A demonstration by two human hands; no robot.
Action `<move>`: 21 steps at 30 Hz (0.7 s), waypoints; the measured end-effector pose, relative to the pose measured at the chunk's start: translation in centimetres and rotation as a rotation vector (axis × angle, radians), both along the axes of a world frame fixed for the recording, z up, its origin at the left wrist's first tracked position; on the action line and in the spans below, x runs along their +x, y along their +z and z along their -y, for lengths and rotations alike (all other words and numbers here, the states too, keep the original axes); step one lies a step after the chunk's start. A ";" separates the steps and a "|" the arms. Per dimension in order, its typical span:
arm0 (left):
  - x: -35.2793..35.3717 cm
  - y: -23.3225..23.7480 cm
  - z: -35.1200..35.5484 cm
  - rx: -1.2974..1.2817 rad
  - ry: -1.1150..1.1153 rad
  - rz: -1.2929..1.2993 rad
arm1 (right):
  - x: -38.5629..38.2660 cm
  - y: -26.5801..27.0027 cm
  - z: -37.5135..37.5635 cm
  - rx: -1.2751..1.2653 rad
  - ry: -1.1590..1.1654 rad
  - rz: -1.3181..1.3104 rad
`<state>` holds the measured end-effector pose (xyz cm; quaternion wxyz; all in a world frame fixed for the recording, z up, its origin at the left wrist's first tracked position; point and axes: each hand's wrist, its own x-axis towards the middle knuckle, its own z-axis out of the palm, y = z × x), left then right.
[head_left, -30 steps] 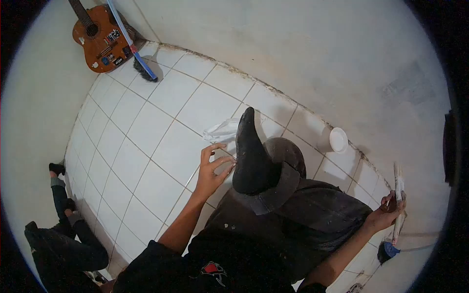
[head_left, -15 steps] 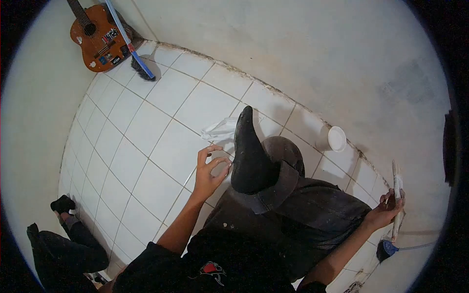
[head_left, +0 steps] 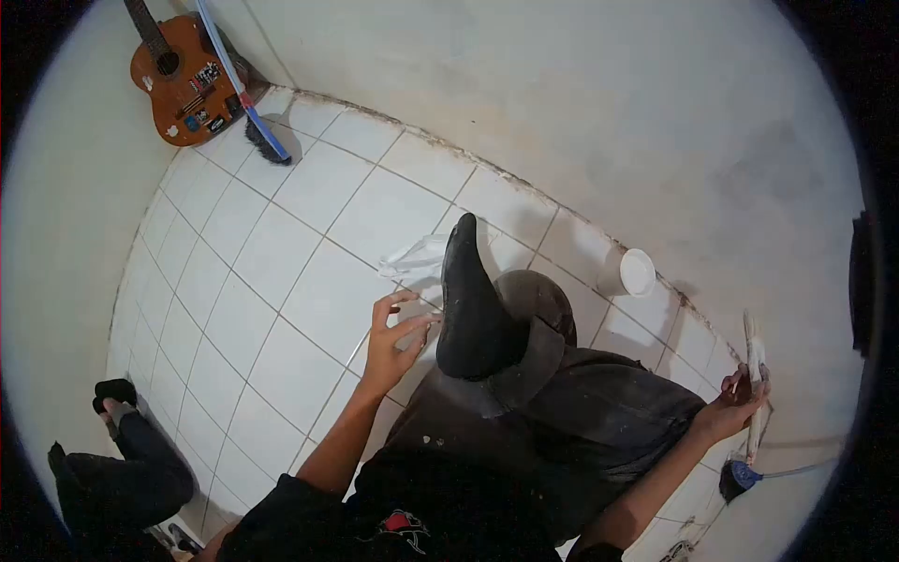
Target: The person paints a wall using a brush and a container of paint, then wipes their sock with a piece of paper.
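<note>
My left hand (head_left: 391, 345) hovers beside the black-socked foot (head_left: 473, 309) of my bent leg. Its fingers are curved and apart, with nothing visible between them. Behind the foot lies a crumpled white bag or sheet (head_left: 415, 257) on the tiles. Near the left wrist a thin white rod (head_left: 356, 348) shows on the floor. At the far right, my right hand (head_left: 735, 408) is closed around a long whitish, stained stick (head_left: 754, 351), upright by the wall. Part of the stick is hidden by the fingers.
A white cup (head_left: 637, 273) stands near the wall. A blue brush head (head_left: 740, 479) is below my right hand. In the far corner a guitar (head_left: 187, 84) and a blue broom (head_left: 267, 139) lean. Another person's dark-clothed leg (head_left: 131, 478) is at lower left.
My left fingers have opened from a rounded, nearly touching shape. The view has shifted slightly. My right hand keeps its hold on the stick.
</note>
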<state>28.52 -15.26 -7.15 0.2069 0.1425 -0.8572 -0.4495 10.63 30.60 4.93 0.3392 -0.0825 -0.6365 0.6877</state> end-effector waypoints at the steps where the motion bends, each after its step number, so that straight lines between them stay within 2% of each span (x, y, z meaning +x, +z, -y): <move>1: 0.1 -0.3 0.0 0.005 -0.029 -0.024 | 0.0 0.1 0.1 -0.010 -0.013 0.007; 5: 0.1 -1.2 2.5 -0.140 -0.151 -0.073 | -0.2 -0.1 -0.1 -0.037 -0.040 0.008; 7: -0.6 -0.9 4.1 -0.370 -0.056 0.007 | -0.1 0.4 1.1 -0.054 -0.082 0.018; 9: -2.0 -0.4 5.5 -0.352 0.020 0.045 | 0.0 0.7 1.3 -0.074 -0.124 0.024; 11: -3.6 -0.4 7.4 -0.382 0.096 0.132 | 0.0 0.0 0.3 -0.030 -0.047 0.027; 16: -7.0 -1.6 8.3 -0.573 -0.086 0.301 | -0.1 0.0 0.7 -0.046 -0.045 0.011; 19: -8.1 -3.1 9.0 -0.691 -0.128 0.377 | -0.1 0.2 0.6 -0.038 -0.055 0.015; 21: -8.3 -2.9 9.9 -0.672 -0.079 0.379 | -0.1 -0.3 -0.2 -0.046 -0.022 0.019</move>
